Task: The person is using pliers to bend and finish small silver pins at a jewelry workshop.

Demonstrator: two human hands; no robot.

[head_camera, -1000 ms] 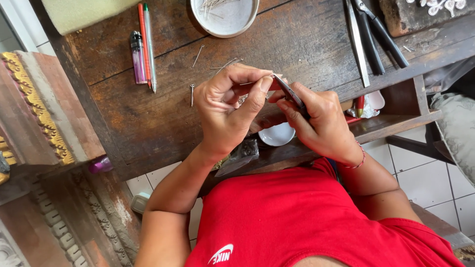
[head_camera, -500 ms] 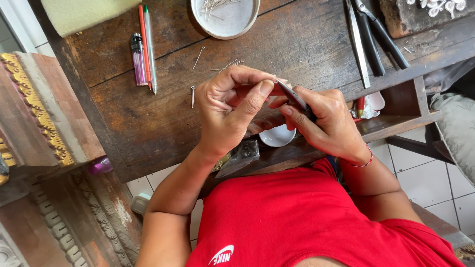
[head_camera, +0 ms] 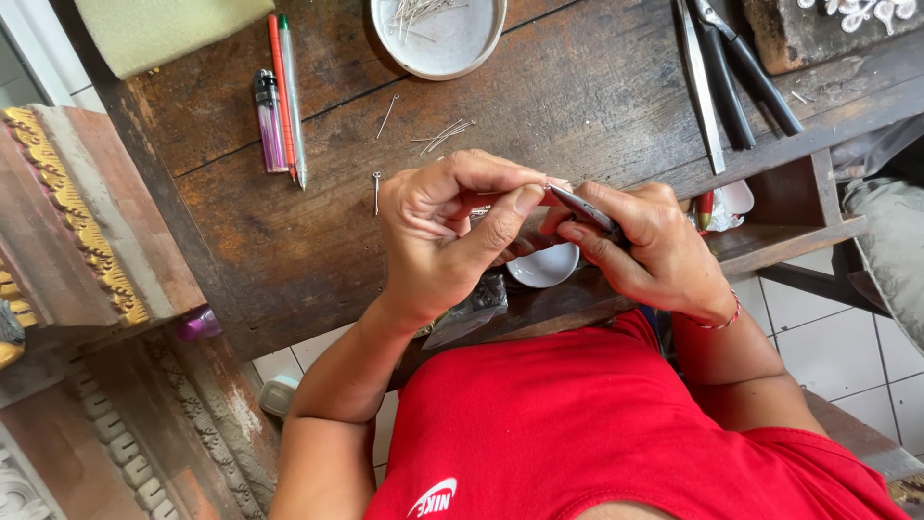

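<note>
Pliers [head_camera: 585, 207] with a slim metal tip sit in the right hand [head_camera: 654, 250], whose fingers are curled tight around the handles, just above the near edge of the workbench. Facing it, the left hand [head_camera: 448, 236] has thumb and forefinger pinched together at the tip of the pliers, on something too small to make out. Nearest of all is the person's red shirt [head_camera: 597, 433], with a thin red bracelet [head_camera: 717, 318] on the right wrist. Below the hands a small white dish [head_camera: 544, 268] rests on a lower ledge, beside a crumpled clear plastic bag [head_camera: 472, 303]. White floor tiles [head_camera: 828, 347] show under the bench on the right, and carved wooden frames with gold trim [head_camera: 67, 212] stand on the left. The workbench [head_camera: 318, 221] is dark, worn, scratched wood. Loose metal pins [head_camera: 443, 135] lie scattered on it just beyond the hands. Further back on the left lie a purple lighter [head_camera: 268, 120] and two pens, red and green [head_camera: 287, 91], side by side. At the far edge a round white bowl [head_camera: 438, 53] holds more pins, a yellow-green sponge block [head_camera: 164, 29] sits at the corner, and long dark hand tools [head_camera: 736, 72] lie on the right.
</note>
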